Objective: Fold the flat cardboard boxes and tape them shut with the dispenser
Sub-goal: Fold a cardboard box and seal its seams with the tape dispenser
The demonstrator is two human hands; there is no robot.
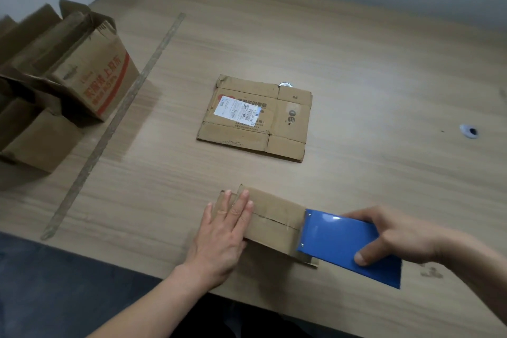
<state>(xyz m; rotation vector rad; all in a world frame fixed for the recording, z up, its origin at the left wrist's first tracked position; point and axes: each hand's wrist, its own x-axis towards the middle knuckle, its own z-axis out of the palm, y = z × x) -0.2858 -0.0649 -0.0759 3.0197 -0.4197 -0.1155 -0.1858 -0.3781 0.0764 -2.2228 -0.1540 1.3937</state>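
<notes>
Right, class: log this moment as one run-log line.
left hand: presses folded box | right hand: grips blue dispenser at seam | flat box: waiting

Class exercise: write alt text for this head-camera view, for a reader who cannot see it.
A person's left hand presses flat on a small folded cardboard box while the right hand grips a blue tape dispenser at its seam. A flattened box lies beyond on the wooden table.

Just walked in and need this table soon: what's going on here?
A person is taping a small folded brown cardboard box at the table's near edge. The left hand presses flat on its top, while the right hand grips a blue tape dispenser against the box's right end. Another flattened cardboard box lies behind, not yet folded.
</notes>
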